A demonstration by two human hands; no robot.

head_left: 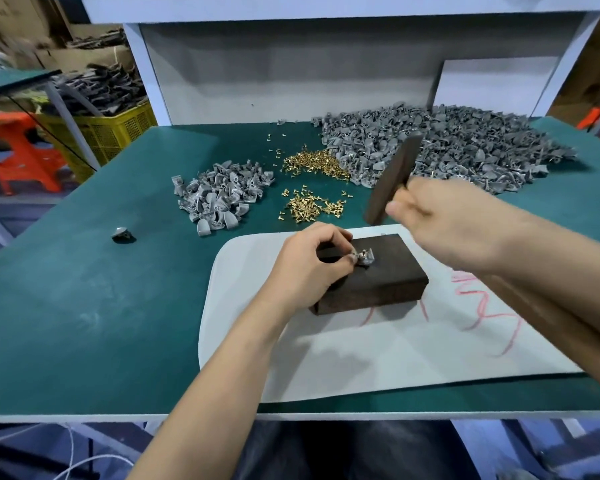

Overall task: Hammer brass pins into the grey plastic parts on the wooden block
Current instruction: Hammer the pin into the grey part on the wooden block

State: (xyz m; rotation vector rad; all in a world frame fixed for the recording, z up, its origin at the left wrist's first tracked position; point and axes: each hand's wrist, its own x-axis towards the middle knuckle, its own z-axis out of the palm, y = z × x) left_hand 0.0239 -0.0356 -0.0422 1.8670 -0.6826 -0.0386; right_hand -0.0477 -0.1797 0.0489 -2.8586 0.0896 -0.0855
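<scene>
Left hand (pixel 312 261) pinches a grey plastic part (pixel 365 259) on the wooden block (pixel 381 282). Right hand (pixel 440 220) is wrapped round a blurry dark hammer (pixel 394 178) up above it, covering a bit of the huge grey heap (pixel 465 143). Brass pins (pixel 309 206) lie just behind the block, beside a smaller grey pile (pixel 219 195).

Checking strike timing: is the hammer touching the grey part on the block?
No, the right hand holds the hammer raised, clear of the grey part pinched by the left hand.
</scene>
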